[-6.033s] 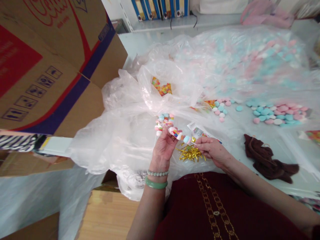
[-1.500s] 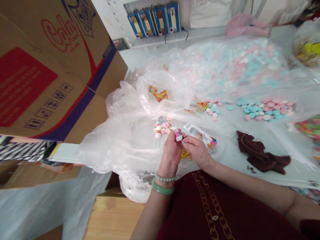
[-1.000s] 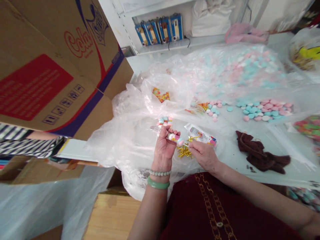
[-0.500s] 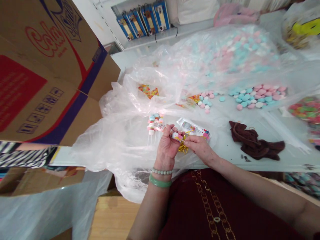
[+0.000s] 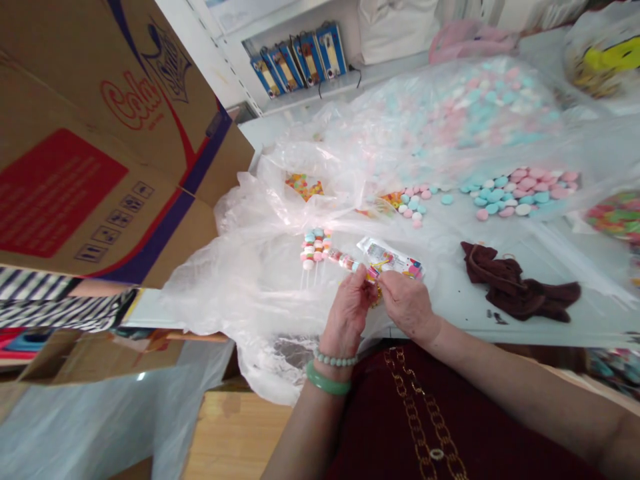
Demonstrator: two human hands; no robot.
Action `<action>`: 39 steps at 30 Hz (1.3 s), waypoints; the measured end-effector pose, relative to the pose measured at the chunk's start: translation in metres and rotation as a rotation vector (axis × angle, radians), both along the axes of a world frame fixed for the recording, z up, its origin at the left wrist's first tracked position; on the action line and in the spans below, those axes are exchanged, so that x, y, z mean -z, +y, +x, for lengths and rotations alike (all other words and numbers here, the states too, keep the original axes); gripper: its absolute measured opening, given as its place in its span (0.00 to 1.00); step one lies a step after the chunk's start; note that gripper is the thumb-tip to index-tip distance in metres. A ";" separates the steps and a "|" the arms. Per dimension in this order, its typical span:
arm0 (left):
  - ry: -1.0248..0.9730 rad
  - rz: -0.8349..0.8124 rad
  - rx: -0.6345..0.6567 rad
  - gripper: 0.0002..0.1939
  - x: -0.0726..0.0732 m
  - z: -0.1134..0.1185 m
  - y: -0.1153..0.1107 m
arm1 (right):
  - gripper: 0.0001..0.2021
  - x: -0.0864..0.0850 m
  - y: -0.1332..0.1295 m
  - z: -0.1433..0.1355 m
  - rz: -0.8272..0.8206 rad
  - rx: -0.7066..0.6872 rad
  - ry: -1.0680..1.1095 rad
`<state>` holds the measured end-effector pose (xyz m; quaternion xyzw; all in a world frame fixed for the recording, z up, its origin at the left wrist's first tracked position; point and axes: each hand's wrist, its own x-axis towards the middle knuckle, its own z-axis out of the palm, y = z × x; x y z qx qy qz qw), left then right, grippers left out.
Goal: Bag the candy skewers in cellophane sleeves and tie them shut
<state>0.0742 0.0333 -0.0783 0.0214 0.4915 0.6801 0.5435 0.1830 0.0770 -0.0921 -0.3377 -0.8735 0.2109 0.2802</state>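
Observation:
My left hand (image 5: pixel 349 308), with a bead bracelet and a green bangle at the wrist, closes its fingers and thumb round the lower end of a wrapped candy skewer (image 5: pixel 342 259). Pastel pieces show through the clear wrapper, which points up and left. My right hand (image 5: pixel 409 305) is curled against the same end, pinching; its fingertips hide what they hold, perhaps a gold tie. Gold twist ties (image 5: pixel 379 293) lie partly hidden under the hands. Just behind is a stack of printed candy wrappers (image 5: pixel 387 255). Finished-looking candy skewers (image 5: pixel 314 248) lie left of my hands.
Clear plastic sheeting (image 5: pixel 250 267) covers the table's left part. A big bag of pastel candies (image 5: pixel 493 100) stands behind, with loose candies (image 5: pixel 525 190) at its mouth. A brown cloth (image 5: pixel 520 283) and white sticks (image 5: pixel 583 260) lie right. A large cardboard box (image 5: pixel 100 153) rises left.
My right hand has turned and curled closer to my left, which has shifted to the skewer's lower end. The view has swung slightly left.

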 end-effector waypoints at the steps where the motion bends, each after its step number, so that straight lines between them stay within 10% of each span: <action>1: -0.001 -0.019 0.007 0.19 0.002 0.000 -0.003 | 0.14 0.000 -0.002 0.002 0.036 -0.002 -0.004; 10: 0.175 0.079 0.117 0.12 -0.012 0.013 -0.015 | 0.14 -0.001 -0.010 0.018 -0.271 -0.028 0.155; 18: 0.056 0.141 0.222 0.14 -0.023 0.026 -0.033 | 0.14 0.003 -0.018 0.031 0.073 -0.078 0.107; 31: -0.205 0.184 -0.161 0.11 -0.021 0.025 -0.018 | 0.12 -0.019 -0.024 0.015 0.381 -0.189 0.076; 39: -0.203 0.178 -0.012 0.10 -0.019 0.004 -0.030 | 0.12 -0.018 -0.003 -0.025 -0.740 -0.314 0.275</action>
